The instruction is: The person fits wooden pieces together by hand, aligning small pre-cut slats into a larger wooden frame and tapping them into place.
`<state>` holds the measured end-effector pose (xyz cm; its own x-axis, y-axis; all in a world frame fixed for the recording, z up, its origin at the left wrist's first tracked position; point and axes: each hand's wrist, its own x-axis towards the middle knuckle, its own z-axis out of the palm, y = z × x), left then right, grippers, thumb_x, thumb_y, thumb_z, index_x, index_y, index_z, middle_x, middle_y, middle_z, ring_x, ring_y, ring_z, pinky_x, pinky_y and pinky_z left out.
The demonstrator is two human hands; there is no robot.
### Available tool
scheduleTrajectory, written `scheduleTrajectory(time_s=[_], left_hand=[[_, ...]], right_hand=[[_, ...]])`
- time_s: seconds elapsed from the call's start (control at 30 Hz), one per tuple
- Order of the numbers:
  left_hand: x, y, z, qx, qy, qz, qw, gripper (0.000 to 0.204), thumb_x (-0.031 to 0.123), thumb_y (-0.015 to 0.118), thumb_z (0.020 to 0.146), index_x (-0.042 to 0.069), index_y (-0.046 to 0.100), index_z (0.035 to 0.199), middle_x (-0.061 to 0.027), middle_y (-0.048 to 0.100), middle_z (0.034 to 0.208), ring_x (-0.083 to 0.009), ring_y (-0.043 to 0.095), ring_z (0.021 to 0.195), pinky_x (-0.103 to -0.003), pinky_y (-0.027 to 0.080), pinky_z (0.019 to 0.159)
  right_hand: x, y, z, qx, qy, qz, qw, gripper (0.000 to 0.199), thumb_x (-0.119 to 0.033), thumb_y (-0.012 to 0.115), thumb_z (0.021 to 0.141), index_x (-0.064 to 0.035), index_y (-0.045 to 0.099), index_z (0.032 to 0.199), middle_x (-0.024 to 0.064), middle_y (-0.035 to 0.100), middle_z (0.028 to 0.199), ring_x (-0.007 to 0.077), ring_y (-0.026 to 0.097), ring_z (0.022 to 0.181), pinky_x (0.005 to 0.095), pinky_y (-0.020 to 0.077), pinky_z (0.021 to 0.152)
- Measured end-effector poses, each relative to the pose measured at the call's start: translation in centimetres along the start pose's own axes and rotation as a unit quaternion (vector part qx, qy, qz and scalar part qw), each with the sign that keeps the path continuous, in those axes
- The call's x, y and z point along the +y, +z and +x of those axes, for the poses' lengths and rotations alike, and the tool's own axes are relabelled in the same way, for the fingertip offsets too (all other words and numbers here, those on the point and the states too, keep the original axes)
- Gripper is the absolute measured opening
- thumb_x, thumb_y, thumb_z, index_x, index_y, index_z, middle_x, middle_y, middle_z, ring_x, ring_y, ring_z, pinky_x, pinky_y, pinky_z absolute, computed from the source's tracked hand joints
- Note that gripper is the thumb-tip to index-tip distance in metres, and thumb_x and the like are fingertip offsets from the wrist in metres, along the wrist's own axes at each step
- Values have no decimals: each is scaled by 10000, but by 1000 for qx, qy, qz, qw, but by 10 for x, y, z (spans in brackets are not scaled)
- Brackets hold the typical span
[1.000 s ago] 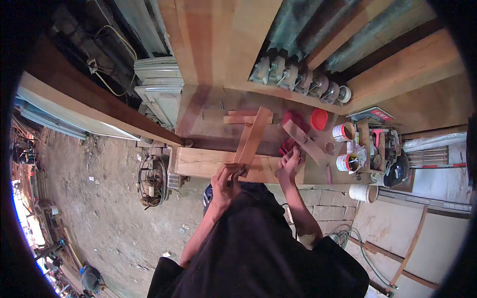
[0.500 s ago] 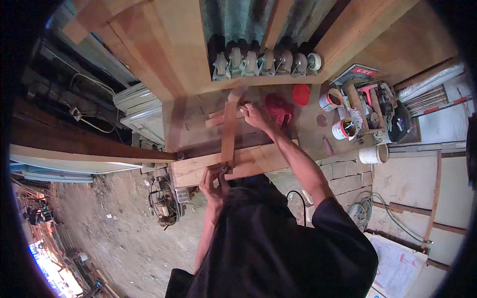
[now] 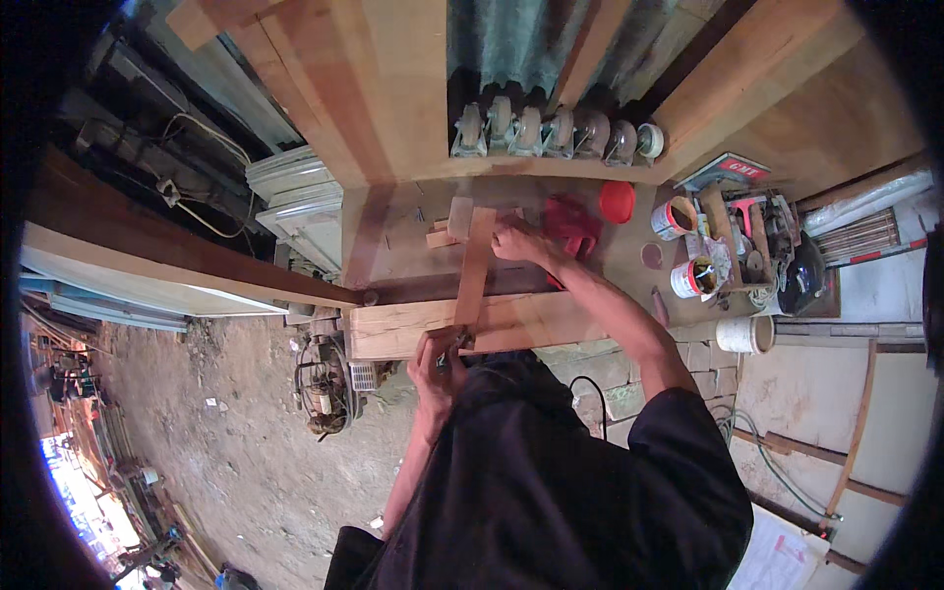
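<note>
A flat wooden strip [image 3: 474, 265] slants across the bench, its near part over a thick wooden board [image 3: 393, 329]. My left hand [image 3: 436, 366] is closed at the strip's near end, thumb and fingers pinching it beside a small dark piece I cannot make out. My right hand [image 3: 523, 244] is curled at the right edge of the strip's far end; what its fingers hold is hidden. Just left of that end a pale block [image 3: 459, 218] shows, with small wood offcuts [image 3: 440, 236] near it. Beyond my right hand lies a red object [image 3: 572, 224], its kind unclear.
Several caster wheels [image 3: 560, 133] line the ledge at the back. On the right stand a red cup [image 3: 617, 202], paint cans [image 3: 674, 218] and a wooden tool tray [image 3: 742, 241]. A white bucket [image 3: 745, 334] is by the bench's right end; a motor-like machine [image 3: 323, 388] stands on the floor left.
My view has shifted, so the bench appears farther right. The pale block, blurred beyond the strip's far end before, is now left of it. Both hands stay at the strip's two ends.
</note>
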<state>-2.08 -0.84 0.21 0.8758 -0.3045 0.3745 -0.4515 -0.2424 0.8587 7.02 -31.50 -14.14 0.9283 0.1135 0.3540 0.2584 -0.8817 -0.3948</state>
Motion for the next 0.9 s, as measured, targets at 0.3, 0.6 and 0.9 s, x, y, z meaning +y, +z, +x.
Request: scheduleTrajectory(time_s=[0.3,0.6,0.9], left_hand=[[7,-1,-7,-1,-16,-23,1000,210,-155,629,764,-5,661,908,-159,707,925,-308,715,866,-362,569,744],[13,-7,-12,7,-2,-34,999,186,-143,614,795,-12,665,917,-157,709,935,-295,719,860,-356,575,729],[19,-7,-21,-3,-3,-23,1000,193,-146,600,792,-5,655,911,-157,706,948,-305,719,878,-357,586,733]], right_hand=[[2,2,-15,13,-199,-326,924,89,-119,623,825,-93,596,745,38,534,698,231,561,715,421,472,670],[1,7,-26,-90,-99,-250,959,166,-119,561,825,18,617,751,225,650,782,408,640,715,503,486,644],[-29,-38,-11,-77,191,18,978,234,-189,541,881,18,647,854,259,660,834,428,656,754,527,506,674]])
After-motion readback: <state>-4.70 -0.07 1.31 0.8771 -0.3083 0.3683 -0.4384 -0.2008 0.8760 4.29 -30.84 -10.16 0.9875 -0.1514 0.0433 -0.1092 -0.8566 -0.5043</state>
